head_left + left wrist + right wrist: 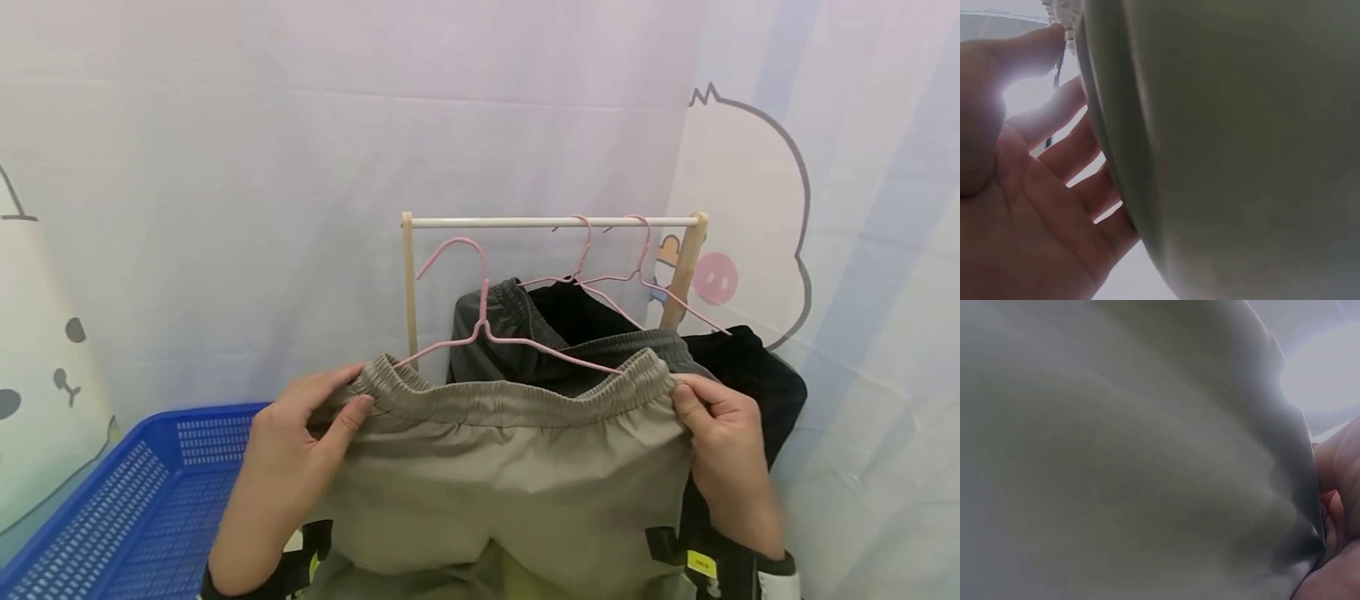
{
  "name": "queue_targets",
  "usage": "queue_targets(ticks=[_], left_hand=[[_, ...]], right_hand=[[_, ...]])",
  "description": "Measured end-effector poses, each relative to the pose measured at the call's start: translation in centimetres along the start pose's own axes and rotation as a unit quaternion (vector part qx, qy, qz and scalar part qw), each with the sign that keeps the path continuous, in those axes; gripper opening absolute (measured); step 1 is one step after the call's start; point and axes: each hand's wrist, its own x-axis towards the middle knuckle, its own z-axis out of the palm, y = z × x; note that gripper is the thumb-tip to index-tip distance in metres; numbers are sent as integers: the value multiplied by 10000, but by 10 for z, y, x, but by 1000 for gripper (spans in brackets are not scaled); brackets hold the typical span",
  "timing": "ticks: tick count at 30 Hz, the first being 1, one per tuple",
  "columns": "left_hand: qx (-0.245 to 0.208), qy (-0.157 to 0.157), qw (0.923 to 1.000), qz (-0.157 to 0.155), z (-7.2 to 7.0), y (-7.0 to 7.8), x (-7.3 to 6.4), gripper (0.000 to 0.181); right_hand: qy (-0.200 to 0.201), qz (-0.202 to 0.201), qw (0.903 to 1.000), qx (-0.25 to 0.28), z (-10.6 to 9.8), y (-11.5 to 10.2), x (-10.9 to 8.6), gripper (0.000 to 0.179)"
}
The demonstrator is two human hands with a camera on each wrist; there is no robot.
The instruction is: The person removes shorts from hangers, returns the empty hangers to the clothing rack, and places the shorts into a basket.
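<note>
Khaki elastic-waist pants (517, 467) hang between my two hands in the head view, and they fill most of both wrist views. My left hand (300, 450) pinches the left end of the waistband between thumb and fingers. At the right end, my right hand (723, 442) grips the waistband, thumb in front. A pink hanger (483, 317) sits inside the waist, its arms reaching toward both sides and its hook standing free above, apart from the rail. In the left wrist view the left fingers (1072, 150) lie along the side of the cloth.
Behind the pants stands a small rack with a white rail (487, 222) and wooden posts. Dark grey pants (487, 333) and black pants (780, 383) hang there on pink hangers. A blue plastic basket (150, 475) is at the left. Printed curtains surround the area.
</note>
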Motion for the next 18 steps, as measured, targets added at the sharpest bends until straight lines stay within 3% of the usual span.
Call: queue_targets(ticks=[5, 11, 15, 18], left_hand=[[56, -154, 9997, -166, -8, -3, -2, 32], [100, -378, 9969, -684, -16, -5, -3, 29], [141, -599, 9926, -1045, -19, -7, -3, 28], [107, -782, 9892, -1233, -20, -11, -2, 27]], right_hand=[[-472, -21, 9988, -133, 8, 10, 2, 18], [-1102, -59, 9920, -615, 7, 20, 4, 19], [-1528, -170, 9780, -1410, 5, 24, 4, 18], [-1572, -487, 9622, -2172, 7, 25, 3, 20]])
